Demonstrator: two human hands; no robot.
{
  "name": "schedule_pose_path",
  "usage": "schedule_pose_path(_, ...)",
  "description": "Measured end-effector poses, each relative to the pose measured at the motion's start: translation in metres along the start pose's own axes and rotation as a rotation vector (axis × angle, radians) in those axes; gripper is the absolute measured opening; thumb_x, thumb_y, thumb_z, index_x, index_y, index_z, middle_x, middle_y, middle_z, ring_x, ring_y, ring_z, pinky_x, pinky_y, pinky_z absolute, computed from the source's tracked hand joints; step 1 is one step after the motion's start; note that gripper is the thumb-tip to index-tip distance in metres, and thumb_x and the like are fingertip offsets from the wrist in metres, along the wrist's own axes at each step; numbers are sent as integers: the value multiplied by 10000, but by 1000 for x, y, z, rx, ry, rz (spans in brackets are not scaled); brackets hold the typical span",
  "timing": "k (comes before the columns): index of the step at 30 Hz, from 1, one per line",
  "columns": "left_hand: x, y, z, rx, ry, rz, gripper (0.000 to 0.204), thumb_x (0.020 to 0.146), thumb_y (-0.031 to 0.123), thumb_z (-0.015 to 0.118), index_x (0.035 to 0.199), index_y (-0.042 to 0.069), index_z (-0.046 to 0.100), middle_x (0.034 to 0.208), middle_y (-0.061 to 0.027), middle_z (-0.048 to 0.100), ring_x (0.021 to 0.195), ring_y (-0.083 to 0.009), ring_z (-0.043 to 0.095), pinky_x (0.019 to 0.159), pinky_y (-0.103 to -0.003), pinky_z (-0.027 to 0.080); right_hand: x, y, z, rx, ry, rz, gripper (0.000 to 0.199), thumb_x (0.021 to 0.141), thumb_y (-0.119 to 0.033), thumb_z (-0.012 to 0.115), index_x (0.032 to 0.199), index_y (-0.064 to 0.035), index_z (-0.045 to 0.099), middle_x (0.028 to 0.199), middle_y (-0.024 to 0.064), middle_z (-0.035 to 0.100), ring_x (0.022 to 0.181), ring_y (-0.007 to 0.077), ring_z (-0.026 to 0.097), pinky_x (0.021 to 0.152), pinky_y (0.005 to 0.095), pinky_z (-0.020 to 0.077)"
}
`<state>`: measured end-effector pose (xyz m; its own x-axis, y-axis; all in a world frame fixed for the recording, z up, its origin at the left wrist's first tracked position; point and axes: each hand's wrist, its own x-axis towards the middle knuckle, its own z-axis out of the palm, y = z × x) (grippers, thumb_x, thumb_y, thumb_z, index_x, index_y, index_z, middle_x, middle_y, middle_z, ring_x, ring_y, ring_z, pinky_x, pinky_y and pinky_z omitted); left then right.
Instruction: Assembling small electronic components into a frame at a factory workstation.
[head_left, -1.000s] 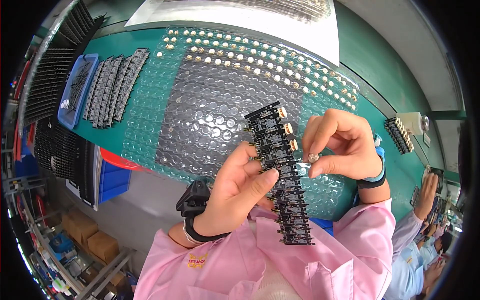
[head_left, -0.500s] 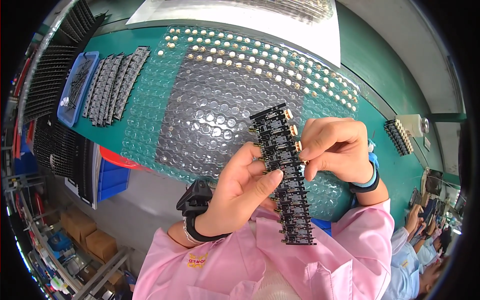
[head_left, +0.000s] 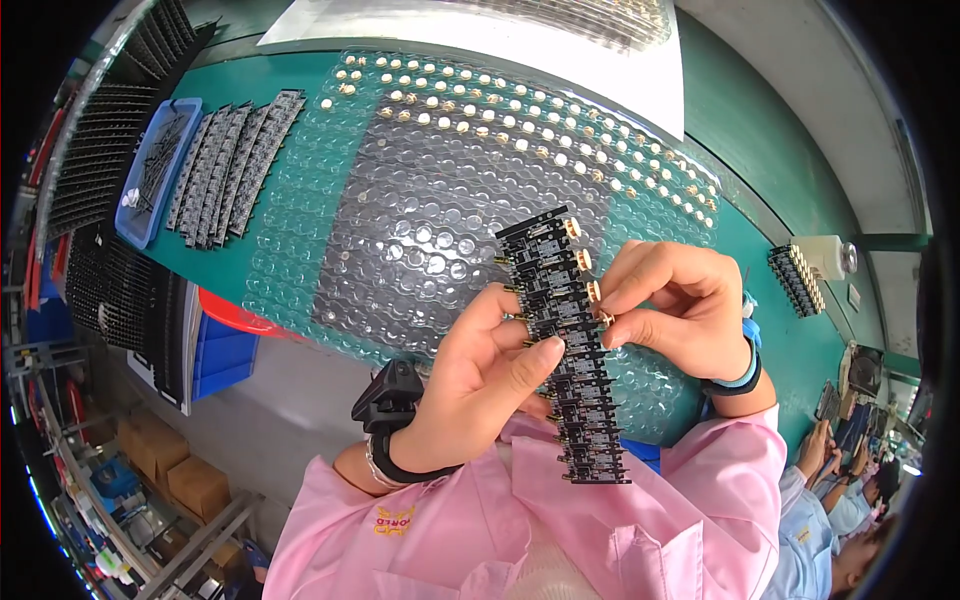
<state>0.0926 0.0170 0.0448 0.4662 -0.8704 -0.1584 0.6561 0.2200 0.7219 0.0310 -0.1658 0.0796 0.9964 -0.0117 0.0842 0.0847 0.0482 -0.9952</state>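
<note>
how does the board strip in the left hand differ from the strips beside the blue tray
The held strip is up in the left hand; the tray-side strips lie on the green table. The held strip is single, while the tray-side strips are several, set side by side. The held strip has round parts along its upper right edge; the tray-side strips show none. Both are long rows of small boards.

We list 2 hands: our left hand (head_left: 480, 375), above the near edge of the surface (head_left: 260, 78), thumb extended, fingers curled in a grip; our right hand (head_left: 690, 300), inside that edge, thumb and index finger pinched.
</note>
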Motion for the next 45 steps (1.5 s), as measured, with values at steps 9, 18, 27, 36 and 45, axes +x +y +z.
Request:
schedule_pose_path(9, 0, 0, 1, 52, 15, 14, 256, 867, 114, 459, 1079, 34, 341, 988, -60, 546, 812, -67, 549, 540, -167, 485, 5, -1, -4, -240, -50, -153, 127, 630, 37, 692, 724, 18, 610, 745, 105, 598, 700, 157, 576, 611, 250, 462)
schedule_pose_path(18, 0, 1, -1, 33, 53, 0, 258, 857, 98, 476, 1068, 29, 344, 991, -68, 546, 813, -77, 553, 542, -171, 490, 6, -15, -11, -422, 34, -222, 119, 627, 3, 700, 721, 3, 626, 710, 91, 607, 664, 151, 568, 590, 257, 447)
schedule_pose_path(27, -3, 0, -4, 10, 24, 71, 257, 854, 96, 479, 1063, 30, 346, 1015, -85, 540, 837, -102, 561, 552, -180, 503, 28, 17, -79, -1098, 129, -17, 73, 715, 13, 588, 786, -4, 599, 766, 69, 538, 646, 152, 504, 560, 250, 394)
schedule_pose_path(36, -3, 1, -5, -12, 42, 58, 251, 854, 91, 478, 1061, 32, 349, 1018, -85, 538, 841, -101, 558, 552, -180, 501, 29, 18, -80, -1066, 76, 37, 62, 765, 33, 525, 817, 0, 517, 813, 54, 507, 688, 130, 481, 602, 246, 400)
schedule_pose_path(45, -1, 1, -4, -19, 62, 43, 264, 855, 92, 479, 1073, 30, 345, 1021, -84, 536, 853, -107, 553, 570, -188, 500, 17, 0, -42, -315, -16, 5, 43, 781, 10, 531, 813, 11, 503, 853, 56, 489, 713, 89, 446, 608, 212, 399)
